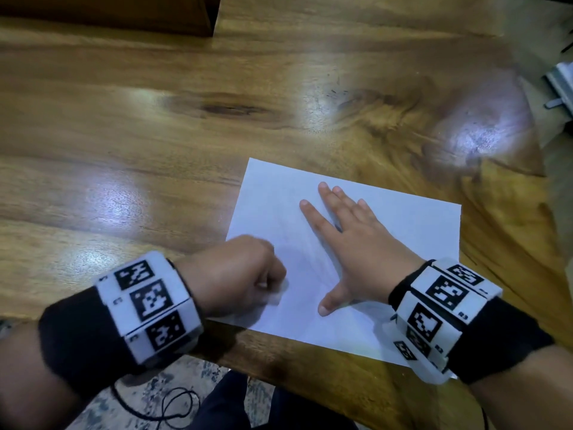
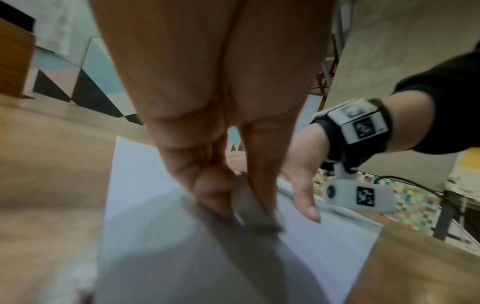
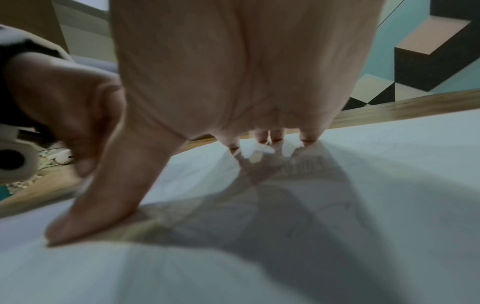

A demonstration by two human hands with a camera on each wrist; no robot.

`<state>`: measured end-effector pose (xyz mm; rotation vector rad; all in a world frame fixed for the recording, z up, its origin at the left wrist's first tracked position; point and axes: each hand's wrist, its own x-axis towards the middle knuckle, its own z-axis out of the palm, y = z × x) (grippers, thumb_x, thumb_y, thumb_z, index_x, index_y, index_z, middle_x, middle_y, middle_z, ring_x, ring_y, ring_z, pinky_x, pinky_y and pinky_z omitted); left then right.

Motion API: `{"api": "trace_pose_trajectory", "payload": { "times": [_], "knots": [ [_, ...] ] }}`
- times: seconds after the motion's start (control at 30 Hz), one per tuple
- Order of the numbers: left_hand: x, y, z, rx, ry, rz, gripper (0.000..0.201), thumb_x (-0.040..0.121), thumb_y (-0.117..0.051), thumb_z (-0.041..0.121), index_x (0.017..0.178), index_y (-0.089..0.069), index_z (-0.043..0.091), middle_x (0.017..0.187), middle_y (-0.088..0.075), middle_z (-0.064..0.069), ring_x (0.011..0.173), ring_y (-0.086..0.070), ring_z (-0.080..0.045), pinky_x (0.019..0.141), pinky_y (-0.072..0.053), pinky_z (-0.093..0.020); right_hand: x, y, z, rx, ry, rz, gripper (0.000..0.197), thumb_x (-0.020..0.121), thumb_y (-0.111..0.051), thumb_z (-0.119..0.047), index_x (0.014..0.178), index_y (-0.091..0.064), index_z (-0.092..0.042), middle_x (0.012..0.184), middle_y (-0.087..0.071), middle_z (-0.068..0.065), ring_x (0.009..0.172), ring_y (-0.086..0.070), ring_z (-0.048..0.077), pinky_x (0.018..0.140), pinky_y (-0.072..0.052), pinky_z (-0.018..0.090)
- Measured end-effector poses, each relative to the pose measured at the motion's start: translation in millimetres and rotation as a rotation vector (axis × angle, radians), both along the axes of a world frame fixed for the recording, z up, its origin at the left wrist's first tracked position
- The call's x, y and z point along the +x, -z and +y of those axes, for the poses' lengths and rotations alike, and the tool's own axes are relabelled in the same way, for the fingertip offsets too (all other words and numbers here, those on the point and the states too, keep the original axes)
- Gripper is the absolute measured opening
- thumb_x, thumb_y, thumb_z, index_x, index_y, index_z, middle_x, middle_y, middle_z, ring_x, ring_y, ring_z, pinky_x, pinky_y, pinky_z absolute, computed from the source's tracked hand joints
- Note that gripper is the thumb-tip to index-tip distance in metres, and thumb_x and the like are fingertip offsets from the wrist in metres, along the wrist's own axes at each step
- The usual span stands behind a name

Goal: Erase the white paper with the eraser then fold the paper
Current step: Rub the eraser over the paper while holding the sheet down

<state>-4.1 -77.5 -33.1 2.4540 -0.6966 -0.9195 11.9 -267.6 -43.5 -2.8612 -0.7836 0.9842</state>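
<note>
A white sheet of paper (image 1: 403,237) lies near the front edge of the wooden table (image 1: 186,150), with faint pencil marks on it. My left hand (image 1: 245,274) is curled in a fist over the paper's left part and pinches a small white eraser (image 1: 276,294) against the sheet. The left wrist view shows the eraser (image 2: 249,207) between my fingertips, its end on the paper (image 2: 145,205). My right hand (image 1: 350,240) lies flat on the middle of the sheet, fingers spread. In the right wrist view its thumb (image 3: 103,205) and fingertips (image 3: 306,137) press on the paper (image 3: 389,164).
A dark wooden box (image 1: 108,10) stands at the table's far left. A metal frame (image 1: 561,88) juts in at the right beyond the table edge. A black cable (image 1: 173,405) lies on the patterned floor below, by my dark trouser leg.
</note>
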Motion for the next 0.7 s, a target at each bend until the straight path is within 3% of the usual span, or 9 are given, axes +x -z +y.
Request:
{"api": "trace_pose_trajectory", "payload": {
  "times": [0.17,0.23,0.3,0.33,0.43,0.53,0.63,0.7],
  "knots": [
    [4,-2,2,0.058,-0.003,0.077,0.011,0.073,-0.067,0.025,0.082,-0.066,0.020,0.094,-0.065,0.000,0.085,-0.056,-0.010,0.076,-0.045,-0.025,5,-4,-1,0.044,0.036,-0.035,0.128,0.061,-0.071,-0.067,0.146,0.018,-0.033,0.153,0.030,-0.003,0.142,0.021,0.017,0.115,0.008,0.034],
    [8,-5,5,0.054,-0.051,0.133,0.010,0.070,-0.070,0.026,0.079,-0.066,0.025,0.086,-0.068,0.003,0.079,-0.058,-0.005,0.073,-0.047,-0.023,12,-6,0,0.070,0.071,-0.074,0.122,0.063,-0.069,-0.067,0.148,0.010,-0.032,0.156,0.017,-0.008,0.143,0.009,0.015,0.114,-0.001,0.032],
    [19,-8,7,-0.002,-0.218,0.157,0.013,0.068,-0.072,0.023,0.078,-0.067,0.029,0.072,-0.065,0.005,0.065,-0.057,0.000,0.061,-0.044,-0.013,18,-6,2,0.057,0.079,-0.101,0.125,0.060,-0.071,-0.067,0.149,0.008,-0.029,0.156,0.011,-0.010,0.140,0.003,0.016,0.112,-0.006,0.034],
    [29,-9,7,-0.047,-0.331,0.122,0.016,0.068,-0.072,0.019,0.081,-0.068,0.027,0.066,-0.063,0.005,0.059,-0.055,-0.001,0.056,-0.040,-0.011,20,-5,3,0.045,0.075,-0.107,0.128,0.058,-0.072,-0.067,0.149,0.008,-0.029,0.156,0.011,-0.010,0.139,0.003,0.017,0.112,-0.007,0.035],
    [64,-14,3,-0.087,-0.553,-0.031,0.017,0.071,-0.071,0.012,0.087,-0.068,0.016,0.061,-0.059,0.005,0.058,-0.053,-0.012,0.056,-0.039,-0.021,23,-4,6,0.013,0.054,-0.119,0.131,0.054,-0.073,-0.069,0.149,0.008,-0.031,0.155,0.009,-0.009,0.136,0.000,0.019,0.110,-0.010,0.036],
    [86,-14,-10,-0.025,-0.502,-0.111,0.014,0.071,-0.070,0.012,0.084,-0.068,0.016,0.062,-0.060,0.003,0.064,-0.055,-0.018,0.057,-0.039,-0.024,25,-4,7,-0.002,0.038,-0.132,0.133,0.051,-0.073,-0.071,0.149,0.008,-0.031,0.154,0.006,-0.008,0.133,-0.003,0.020,0.107,-0.013,0.037],
    [89,-10,-18,0.013,-0.518,-0.279,0.010,0.073,-0.068,0.015,0.083,-0.068,0.014,0.068,-0.058,-0.002,0.076,-0.055,-0.023,0.069,-0.044,-0.028,25,-4,7,-0.015,0.032,-0.137,0.134,0.051,-0.073,-0.071,0.148,0.009,-0.031,0.153,0.005,-0.007,0.133,-0.005,0.022,0.106,-0.015,0.037],
    [84,-11,-17,0.053,-0.466,-0.258,0.009,0.073,-0.067,0.014,0.083,-0.068,0.014,0.065,-0.056,0.002,0.078,-0.056,-0.024,0.069,-0.046,-0.028,26,-3,7,-0.022,0.028,-0.133,0.134,0.051,-0.073,-0.072,0.148,0.009,-0.030,0.154,0.006,-0.007,0.133,-0.005,0.022,0.106,-0.015,0.038]
  ]
}}
